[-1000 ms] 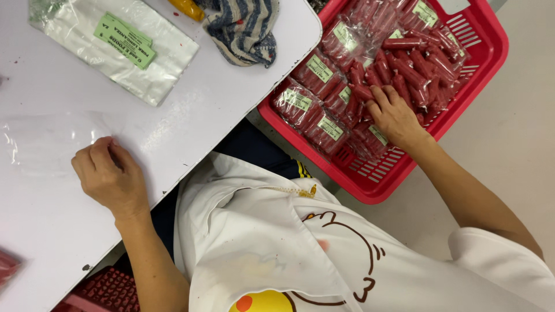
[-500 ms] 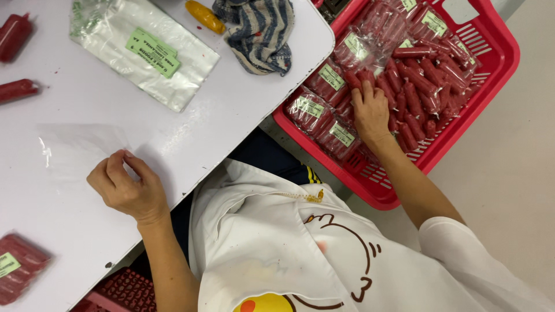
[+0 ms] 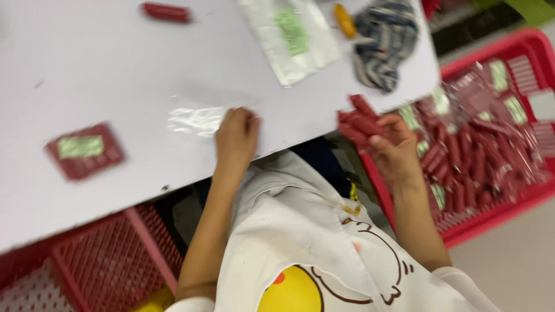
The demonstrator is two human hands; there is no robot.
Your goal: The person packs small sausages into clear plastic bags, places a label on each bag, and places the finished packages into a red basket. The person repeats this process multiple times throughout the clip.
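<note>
Off to the left of your left hand (image 3: 236, 136) sits a filled red pack (image 3: 84, 151). Your fingers press flat on the empty clear bag (image 3: 199, 118) on the worktop (image 3: 104, 69). Your right hand (image 3: 393, 151), now lifted out of the red basket (image 3: 491, 219), grips a bunch of red sausages (image 3: 359, 120). Looks like the loading step; next they'd need the bag's mouth held open.
</note>
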